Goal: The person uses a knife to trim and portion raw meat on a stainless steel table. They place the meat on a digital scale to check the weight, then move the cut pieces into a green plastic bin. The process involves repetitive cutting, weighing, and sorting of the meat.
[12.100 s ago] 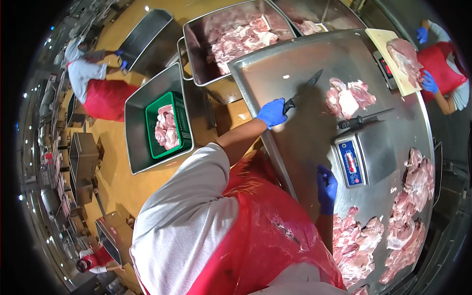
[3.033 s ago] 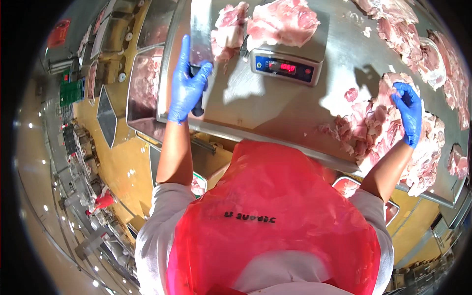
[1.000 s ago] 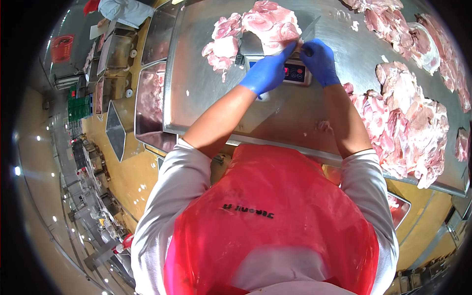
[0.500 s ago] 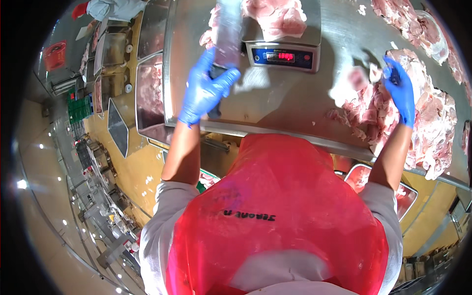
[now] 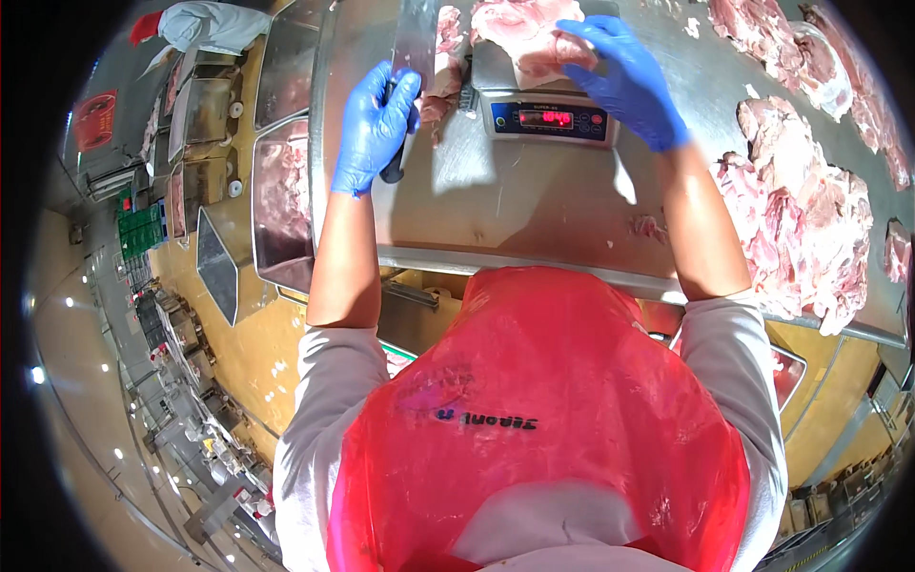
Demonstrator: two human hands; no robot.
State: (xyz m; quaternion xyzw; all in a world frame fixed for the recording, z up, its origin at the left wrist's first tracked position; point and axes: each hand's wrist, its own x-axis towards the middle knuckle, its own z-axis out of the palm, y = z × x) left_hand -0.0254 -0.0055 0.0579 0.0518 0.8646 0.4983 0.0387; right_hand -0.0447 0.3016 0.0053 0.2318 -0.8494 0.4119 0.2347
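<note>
My left hand [image 5: 375, 129], in a blue glove, is closed around the black handle of a wide-bladed knife [image 5: 415, 43], its blade pointing to the far side. A digital scale [image 5: 491, 112] with a lit red display stands right of the knife, and a slab of pale pink raw meat [image 5: 529, 43] rests on its platform. My right hand [image 5: 624, 81], also gloved in blue, reaches over the scale's right side. Its thumb and fingers are spread at the meat's right edge; whether they touch it I cannot tell. More raw meat [image 5: 450, 57] lies beside the blade.
A large heap of raw meat [image 5: 810, 219] covers the right of the steel table [image 5: 524, 195], with more pieces [image 5: 782, 43] at the far right. Steel bins [image 5: 283, 200] line the left edge, one holding meat. Another person's white sleeve [image 5: 214, 27] shows at the far left.
My right hand has moved left from the meat heap to the meat on the scale. My left hand has shifted slightly left with the knife. The scale's display has changed.
</note>
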